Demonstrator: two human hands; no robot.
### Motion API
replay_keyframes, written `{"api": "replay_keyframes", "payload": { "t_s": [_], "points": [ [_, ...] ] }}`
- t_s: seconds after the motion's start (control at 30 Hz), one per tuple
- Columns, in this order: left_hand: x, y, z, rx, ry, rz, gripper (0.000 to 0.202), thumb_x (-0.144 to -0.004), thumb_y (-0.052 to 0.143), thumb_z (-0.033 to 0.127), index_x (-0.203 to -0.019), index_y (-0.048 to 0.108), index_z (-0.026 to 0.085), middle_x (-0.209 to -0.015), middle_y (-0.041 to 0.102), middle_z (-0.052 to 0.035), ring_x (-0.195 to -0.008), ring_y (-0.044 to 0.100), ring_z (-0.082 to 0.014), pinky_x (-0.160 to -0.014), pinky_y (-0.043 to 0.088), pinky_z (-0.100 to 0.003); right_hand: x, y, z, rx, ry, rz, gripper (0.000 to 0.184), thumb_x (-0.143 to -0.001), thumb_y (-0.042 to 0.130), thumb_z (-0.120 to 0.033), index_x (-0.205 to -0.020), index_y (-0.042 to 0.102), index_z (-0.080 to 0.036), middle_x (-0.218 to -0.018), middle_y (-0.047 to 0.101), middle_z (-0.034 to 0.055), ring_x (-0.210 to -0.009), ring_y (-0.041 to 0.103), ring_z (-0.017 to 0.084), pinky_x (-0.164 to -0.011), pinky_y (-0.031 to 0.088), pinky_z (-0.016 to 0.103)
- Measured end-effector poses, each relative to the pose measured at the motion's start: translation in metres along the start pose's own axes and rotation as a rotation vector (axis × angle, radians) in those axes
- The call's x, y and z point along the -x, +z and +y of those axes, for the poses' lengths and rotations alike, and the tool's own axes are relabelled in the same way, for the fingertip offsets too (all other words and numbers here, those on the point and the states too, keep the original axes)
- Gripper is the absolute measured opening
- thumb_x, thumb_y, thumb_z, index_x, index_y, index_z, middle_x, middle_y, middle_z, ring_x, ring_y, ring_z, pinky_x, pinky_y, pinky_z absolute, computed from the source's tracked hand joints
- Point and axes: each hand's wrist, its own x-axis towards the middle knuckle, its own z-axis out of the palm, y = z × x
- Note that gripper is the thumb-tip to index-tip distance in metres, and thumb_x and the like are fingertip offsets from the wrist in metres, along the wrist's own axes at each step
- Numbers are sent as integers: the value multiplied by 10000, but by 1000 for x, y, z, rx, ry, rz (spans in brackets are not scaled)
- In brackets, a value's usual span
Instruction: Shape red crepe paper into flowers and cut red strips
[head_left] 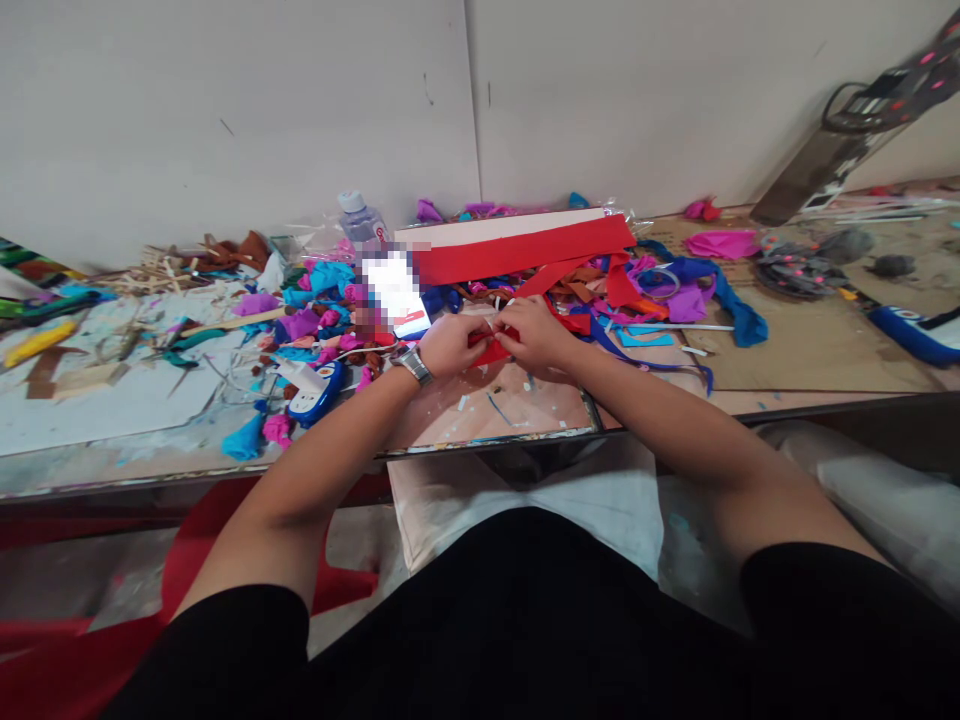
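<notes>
My left hand (454, 345), with a metal watch (414, 364) on its wrist, pinches a small piece of red crepe paper (491, 352) above the near part of the table. My right hand (534, 332) grips the same red piece from the other side, fingertips close to those of the left. Parts of the paper are hidden by the fingers. Just beyond the hands lies a long red strip (525, 250) on a pale sheet. A lit phone (397, 290), partly blurred out, leans near my left hand.
Colourful paper scraps (322, 290) are heaped around the phone and a clear bottle (364, 220). A blue and white power strip (315, 395) lies left. At right are blue ribbon scraps (739, 305), cardboard (810, 350) and a dark tumbler (795, 175). A wall stands behind.
</notes>
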Motion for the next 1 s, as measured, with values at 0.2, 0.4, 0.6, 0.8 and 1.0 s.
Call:
{"api": "replay_keyframes", "payload": {
  "t_s": [0.2,0.4,0.6,0.8,1.0],
  "points": [
    [-1,1,-2,-3,25,-19,230,-857,579,293,-931,768,186,-798,741,-62,-684,588,-194,-671,356,-327,-1,1,0,0,-3,-8,137,-953,570,-240,-915,695,-198,-967,757,105,-1022,615,301,-955,320,439],
    [0,0,-1,-21,11,-44,189,-822,598,260,-900,753,182,-783,729,-63,-679,579,-193,-661,345,-328,0,-1,-2,-14,3,-1,129,-957,562,-239,-925,680,-198,-965,748,108,-1007,607,297,-956,324,439],
    [1,-2,1,26,32,-44,223,-869,588,328,-895,751,177,-756,715,-54,-654,549,-182,-662,350,-322,0,1,-1,-12,-7,12,134,-970,561,-260,-930,675,-202,-960,746,101,-999,606,293,-944,326,436],
    [2,-4,1,107,30,-18,400,-1000,485,431,-923,768,158,-754,716,-54,-648,545,-171,-657,338,-316,-1,0,0,-14,-16,10,127,-975,569,-263,-928,672,-207,-970,750,104,-1008,611,298,-951,326,445],
    [1,0,-1,77,49,-4,332,-980,527,381,-931,782,174,-767,737,-54,-664,570,-177,-678,360,-309,-1,0,0,-8,-24,-3,129,-960,566,-257,-897,666,-204,-963,745,104,-1028,618,303,-956,320,450]
  ]
}}
